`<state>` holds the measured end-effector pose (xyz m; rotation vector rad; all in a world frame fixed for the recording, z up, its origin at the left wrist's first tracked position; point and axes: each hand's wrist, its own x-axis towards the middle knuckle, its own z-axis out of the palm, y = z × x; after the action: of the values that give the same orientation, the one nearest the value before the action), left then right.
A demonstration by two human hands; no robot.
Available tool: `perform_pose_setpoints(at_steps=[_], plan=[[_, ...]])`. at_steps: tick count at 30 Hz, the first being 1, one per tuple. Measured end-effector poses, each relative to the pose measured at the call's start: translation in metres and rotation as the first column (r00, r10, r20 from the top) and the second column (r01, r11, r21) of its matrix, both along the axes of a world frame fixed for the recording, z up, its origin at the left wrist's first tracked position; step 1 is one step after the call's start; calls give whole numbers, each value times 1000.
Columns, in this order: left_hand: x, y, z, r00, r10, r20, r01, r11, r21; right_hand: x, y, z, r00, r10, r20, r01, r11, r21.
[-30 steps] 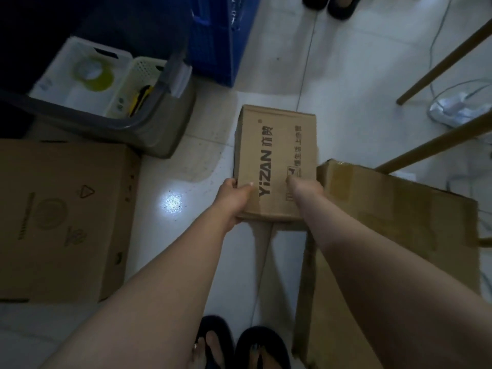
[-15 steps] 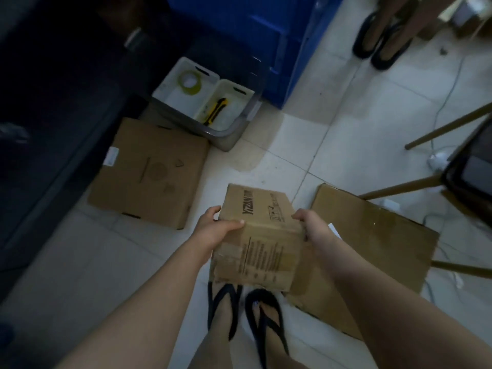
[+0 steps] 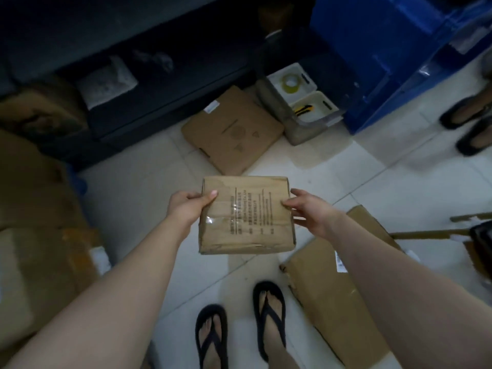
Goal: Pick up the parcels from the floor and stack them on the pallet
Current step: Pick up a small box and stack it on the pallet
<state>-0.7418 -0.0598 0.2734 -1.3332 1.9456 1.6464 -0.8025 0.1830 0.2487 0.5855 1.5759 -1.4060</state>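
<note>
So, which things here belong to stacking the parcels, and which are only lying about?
For the job:
- parcel, held by the left hand and right hand
- flat box on the floor
- long box on the floor

Lying about:
- tape roll
- knife
- blue crate
- another person's shoes

No word or number can be read. The parcel (image 3: 246, 217) at the centre of the frame carries columns of dark print, too blurred to make out. The flat box (image 3: 234, 131) above it shows a faint round mark, two triangle signs and an illegible white sticker (image 3: 212, 106).
</note>
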Motion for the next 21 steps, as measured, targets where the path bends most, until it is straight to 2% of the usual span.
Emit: perform_pose_setpoints(at_steps=[2, 4, 6, 9, 13, 16, 21], plan=[[38, -24, 7, 996, 85, -36, -81, 993, 81, 23, -25, -5, 993, 122, -9, -121, 990, 71], [79, -51, 17, 991, 125, -44, -110, 962, 250, 51, -53, -9, 986, 170, -1, -168, 978, 122], [125, -79, 25, 998, 52, -31, -35, 913, 407, 83, -81, -10, 988, 156, -13, -153, 979, 132], [207, -116, 32, 993, -113, -24, 109, 843, 528, 133, -126, -3, 983, 183, -27, -179, 977, 113], [315, -151, 32, 1000, -4, 13, -3, 863, 506, 198, -182, 15, 969, 231, -92, -223, 971, 92], [382, -167, 34, 996, 90, 27, -93, 904, 416, 246, -216, 29, 957, 288, -43, -289, 957, -12], [468, -198, 23, 943, 323, 76, -330, 888, 321, 313, -256, 34, 831, 553, -62, -555, 813, -178]])
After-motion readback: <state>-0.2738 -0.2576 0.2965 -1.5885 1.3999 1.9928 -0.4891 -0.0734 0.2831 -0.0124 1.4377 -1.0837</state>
